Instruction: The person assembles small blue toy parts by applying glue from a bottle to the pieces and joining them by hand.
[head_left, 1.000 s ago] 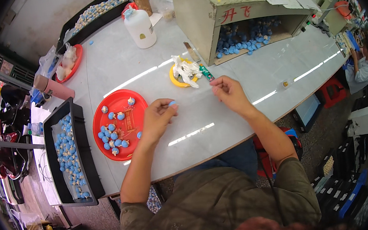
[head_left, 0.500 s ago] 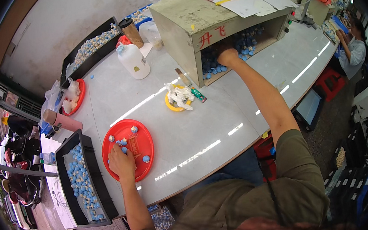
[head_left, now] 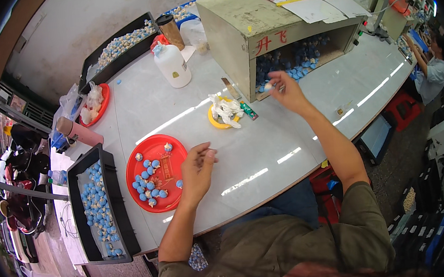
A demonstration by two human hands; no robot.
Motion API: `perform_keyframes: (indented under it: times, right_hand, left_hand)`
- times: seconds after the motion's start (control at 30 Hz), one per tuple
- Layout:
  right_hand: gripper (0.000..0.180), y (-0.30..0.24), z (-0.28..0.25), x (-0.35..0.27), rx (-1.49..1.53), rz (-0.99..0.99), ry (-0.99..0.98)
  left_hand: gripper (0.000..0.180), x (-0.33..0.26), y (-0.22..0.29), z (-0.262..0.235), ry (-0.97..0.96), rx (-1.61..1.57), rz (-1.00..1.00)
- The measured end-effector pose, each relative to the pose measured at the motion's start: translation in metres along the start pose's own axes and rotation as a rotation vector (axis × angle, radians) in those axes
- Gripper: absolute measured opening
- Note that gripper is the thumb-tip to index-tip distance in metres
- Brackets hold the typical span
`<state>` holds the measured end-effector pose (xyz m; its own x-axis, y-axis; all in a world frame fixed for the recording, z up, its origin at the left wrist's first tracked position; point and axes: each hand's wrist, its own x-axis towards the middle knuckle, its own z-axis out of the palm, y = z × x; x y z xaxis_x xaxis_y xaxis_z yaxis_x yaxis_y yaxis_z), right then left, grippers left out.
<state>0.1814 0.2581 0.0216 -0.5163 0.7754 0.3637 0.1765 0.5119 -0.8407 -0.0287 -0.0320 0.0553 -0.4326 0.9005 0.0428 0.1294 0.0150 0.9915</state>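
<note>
At the mouth of a cream metal box [head_left: 228, 57], my right hand [head_left: 288, 92] pinches a small blue-and-white ball [head_left: 268, 86] between its fingertips. More blue pieces [head_left: 296, 71] lie heaped inside that box. My left hand [head_left: 196, 174] hovers beside the right rim of a red plate [head_left: 171, 143], fingers loosely bent and apart, with nothing seen in them. Several blue balls with pale tops [head_left: 150, 186] are spread over the plate, mostly in its lower left half.
A black tray of blue balls [head_left: 116, 207] stands left of the plate. Between plate and box lie a yellow ring with crumpled white tissue [head_left: 225, 111], a green packet [head_left: 249, 110] and a flat blade [head_left: 230, 88]. Behind are a white bottle [head_left: 173, 67], a brown tumbler [head_left: 170, 32] and another black tray [head_left: 141, 53].
My right hand has come out of the box with a ball. My left hand has left the plate, moving right, and more balls on the plate now show.
</note>
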Motion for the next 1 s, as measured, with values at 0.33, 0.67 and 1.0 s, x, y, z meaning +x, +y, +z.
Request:
perform_keyframes:
  times: [0.33, 0.67, 1.0]
  right_hand:
    - [0.065, -0.084, 0.047, -0.121, 0.252, 0.002, -0.562]
    - [0.04, -0.007, -0.08, -0.151, -0.366, 0.237, 0.94]
    - [0.031, 0.049, -0.109, -0.13, -0.583, 0.227, 0.657]
  left_hand:
    - [0.044, 0.02, -0.033, 0.04, -0.606, -0.482, -0.614]
    - [0.027, 0.02, -0.033, 0.028, -0.338, -0.586, -0.624]
    - [0.03, 0.019, -0.033, 0.036, -0.255, -0.516, -0.636]
